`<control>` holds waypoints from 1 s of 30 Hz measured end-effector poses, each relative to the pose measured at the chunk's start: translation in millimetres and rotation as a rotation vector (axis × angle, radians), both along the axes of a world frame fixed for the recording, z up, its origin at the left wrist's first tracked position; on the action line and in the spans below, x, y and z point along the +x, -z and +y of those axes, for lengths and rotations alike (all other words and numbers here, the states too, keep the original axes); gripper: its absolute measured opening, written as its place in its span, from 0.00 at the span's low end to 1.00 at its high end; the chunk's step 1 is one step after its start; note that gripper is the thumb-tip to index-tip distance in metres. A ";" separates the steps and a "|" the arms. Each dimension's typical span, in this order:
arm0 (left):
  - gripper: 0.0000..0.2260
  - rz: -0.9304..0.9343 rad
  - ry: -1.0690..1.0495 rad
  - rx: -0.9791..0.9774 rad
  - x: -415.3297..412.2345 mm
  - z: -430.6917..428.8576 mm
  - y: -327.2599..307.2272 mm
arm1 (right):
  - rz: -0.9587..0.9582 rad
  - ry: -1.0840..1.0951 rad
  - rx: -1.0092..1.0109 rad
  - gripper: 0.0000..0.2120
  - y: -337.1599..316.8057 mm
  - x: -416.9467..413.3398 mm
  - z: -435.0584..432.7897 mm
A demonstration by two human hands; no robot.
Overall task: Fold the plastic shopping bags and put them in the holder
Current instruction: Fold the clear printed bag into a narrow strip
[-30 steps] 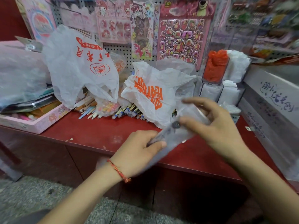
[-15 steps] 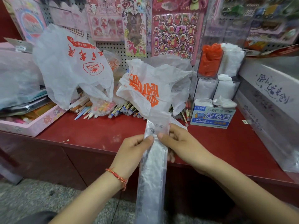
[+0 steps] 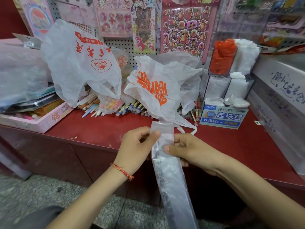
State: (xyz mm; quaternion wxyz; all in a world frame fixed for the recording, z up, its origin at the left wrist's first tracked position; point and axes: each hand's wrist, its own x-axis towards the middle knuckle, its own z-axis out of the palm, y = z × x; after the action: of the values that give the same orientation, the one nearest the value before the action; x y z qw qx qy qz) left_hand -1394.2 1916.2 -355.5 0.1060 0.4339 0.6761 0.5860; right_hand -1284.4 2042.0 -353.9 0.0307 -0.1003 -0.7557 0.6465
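Surroundings: a white bag with orange print (image 3: 153,90) sits crumpled at centre of the red counter (image 3: 99,129), directly far of the hands. Its handle loop trails toward the near edge, just beside the top end of the strip. A second white bag with red print (image 3: 79,60) stands puffed up far left. A row of pens (image 3: 128,109) lies under and between the two bags. A pegboard with sticker sheets (image 3: 184,30) closes off the far side. The orange-print bag stands between the hands and the left side of the holder.

Task item: a folded bag strip (image 3: 170,171), long and narrow, hangs over the counter's near edge toward the speckled floor (image 3: 49,195). The left hand (image 3: 137,146) pinches its upper left edge between thumb and fingers. The right hand (image 3: 189,151) grips its right edge, thumb across the front.

Edges and room: a bare band of counter runs along the near edge, left and right of the hands. A pale box (image 3: 280,96) walls off the right side.

Containers: the clear holder (image 3: 231,75) stands far right in stacked compartments. The upper left one holds orange bags (image 3: 223,55), the upper right white ones, and the lower two white folded plastic. A blue-label box (image 3: 223,117) stands at its foot. A pink tray (image 3: 38,123) at the left edge holds stationery under plastic.
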 end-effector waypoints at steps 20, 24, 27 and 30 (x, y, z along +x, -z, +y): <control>0.09 -0.661 -0.007 -0.085 11.7 -1.0 -5.3 | 0.209 0.283 -0.383 0.11 4.0 -5.1 -10.4; 0.11 -0.929 0.053 -0.152 10.4 1.8 -8.9 | 0.250 0.374 -0.115 0.25 10.7 -6.8 -10.7; 0.21 -0.943 0.168 -0.245 8.7 -2.0 -4.8 | 0.326 0.410 0.064 0.30 14.5 -7.2 -9.2; 0.13 -0.753 0.216 -0.260 12.4 -6.5 -0.8 | 0.361 0.398 0.096 0.27 14.4 -5.8 -7.3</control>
State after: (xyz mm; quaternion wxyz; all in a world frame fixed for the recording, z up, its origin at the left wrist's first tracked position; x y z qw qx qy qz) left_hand -1381.9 1909.7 -354.7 0.4609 0.2408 0.6089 0.5991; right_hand -1290.2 2034.7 -368.3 0.2963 -0.1283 -0.7331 0.5986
